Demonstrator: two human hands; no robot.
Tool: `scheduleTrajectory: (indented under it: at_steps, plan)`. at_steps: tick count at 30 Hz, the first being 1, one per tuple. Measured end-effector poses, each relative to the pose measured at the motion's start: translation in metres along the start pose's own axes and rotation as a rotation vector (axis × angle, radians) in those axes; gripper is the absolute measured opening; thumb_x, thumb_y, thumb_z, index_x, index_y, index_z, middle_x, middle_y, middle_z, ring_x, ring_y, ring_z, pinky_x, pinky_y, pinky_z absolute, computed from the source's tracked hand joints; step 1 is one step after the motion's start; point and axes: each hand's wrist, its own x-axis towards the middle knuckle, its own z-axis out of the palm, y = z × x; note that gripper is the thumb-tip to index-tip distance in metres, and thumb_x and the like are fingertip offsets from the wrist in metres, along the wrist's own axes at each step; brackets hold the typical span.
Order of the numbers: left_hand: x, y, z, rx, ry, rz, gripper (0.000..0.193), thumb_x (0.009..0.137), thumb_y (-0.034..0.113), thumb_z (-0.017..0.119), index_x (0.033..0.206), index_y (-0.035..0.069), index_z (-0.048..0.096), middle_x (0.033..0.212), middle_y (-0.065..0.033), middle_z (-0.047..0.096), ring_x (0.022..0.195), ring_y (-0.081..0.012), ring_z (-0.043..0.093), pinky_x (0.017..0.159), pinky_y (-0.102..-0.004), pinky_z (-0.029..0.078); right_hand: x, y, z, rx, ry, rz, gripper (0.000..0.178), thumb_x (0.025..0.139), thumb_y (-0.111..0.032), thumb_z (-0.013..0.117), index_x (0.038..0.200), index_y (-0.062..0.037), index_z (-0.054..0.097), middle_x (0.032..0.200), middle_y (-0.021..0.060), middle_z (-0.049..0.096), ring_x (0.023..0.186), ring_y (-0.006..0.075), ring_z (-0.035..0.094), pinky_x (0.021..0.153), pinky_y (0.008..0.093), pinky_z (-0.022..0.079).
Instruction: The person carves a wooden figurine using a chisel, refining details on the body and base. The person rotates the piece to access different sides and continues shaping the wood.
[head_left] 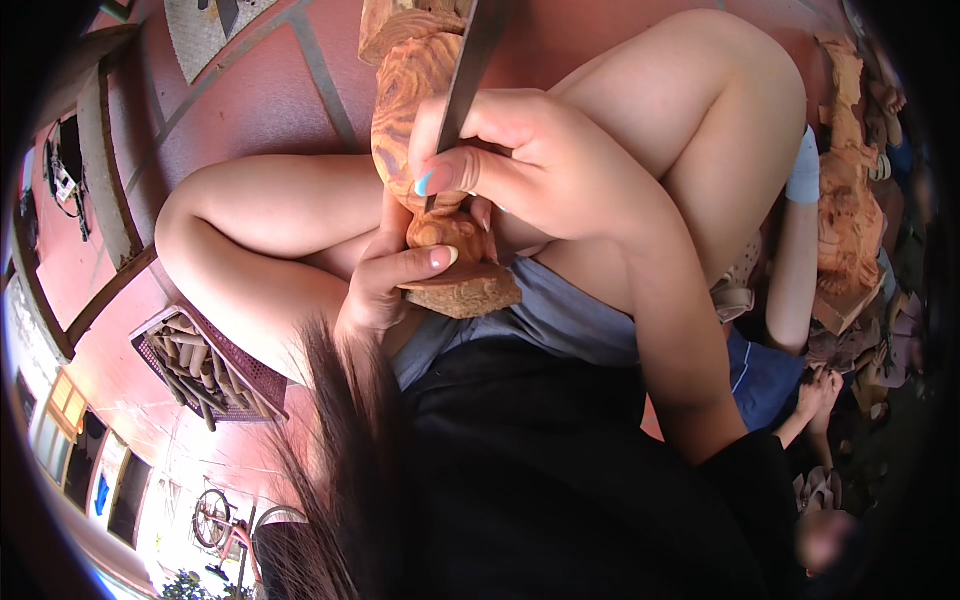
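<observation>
My left hand (pixel 385 278) is closed around the lower part of a reddish-brown carved wooden figure (pixel 415 85), its thumb lying across the rounded end above a rough base. The carving stands out from my lap, its striped grain showing along the body. In my right hand (pixel 530 160) a long, flat, dark metal carving tool (pixel 473 75) is pinched between thumb and fingers. The tool's narrow tip meets the wood just above my left thumb. Some right fingers are hidden behind the carving and the hand.
Left of my bent leg, a purple plastic basket (pixel 240 352) holds several cylindrical wooden pieces. Another large wood carving (pixel 850 225) lies at the right, near other people's limbs and hands (pixel 822 395). A bicycle (pixel 235 535) stands at lower left, and a wooden frame (pixel 105 165) at upper left.
</observation>
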Motion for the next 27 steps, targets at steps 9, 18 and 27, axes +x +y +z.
scheduleTrajectory:
  at_steps: [9, 18, 27]
  plan:
    - [-0.003, 0.001, 0.004, 0.019, 0.056, -0.023, 0.077, 0.072, 0.018, 0.065, 0.138, 0.007, 0.027, 0.108, -0.0182, 0.052, 0.097, -0.0323, 0.058, 0.085, -0.0426, 0.051, -0.002, 0.001, 0.0, -0.041, 0.007, -0.068, 0.009, 0.092, -0.008, 0.062, 0.087, -0.0018, 0.06, 0.077, 0.0034, 0.061, 0.074, 0.0122, 0.057, 0.07, 0.0259, 0.046]
    - [-0.004, 0.003, 0.002, 0.091, 0.075, -0.063, 0.071, 0.07, 0.023, 0.065, 0.131, 0.002, 0.036, 0.103, -0.0195, 0.056, 0.096, -0.0324, 0.059, 0.086, -0.0431, 0.051, -0.004, -0.001, 0.0, 0.013, -0.015, -0.105, 0.008, 0.091, -0.006, 0.062, 0.085, -0.0009, 0.06, 0.076, 0.0032, 0.06, 0.071, 0.0122, 0.057, 0.067, 0.026, 0.045]
    - [-0.004, 0.001, 0.006, 0.104, 0.139, -0.062, 0.064, 0.069, 0.03, 0.067, 0.118, -0.006, 0.049, 0.1, -0.0221, 0.061, 0.094, -0.0324, 0.061, 0.086, -0.0412, 0.051, -0.006, 0.0, 0.0, 0.096, -0.026, -0.125, 0.007, 0.09, -0.004, 0.062, 0.085, -0.0003, 0.06, 0.078, 0.0038, 0.059, 0.071, 0.013, 0.057, 0.065, 0.0258, 0.045]
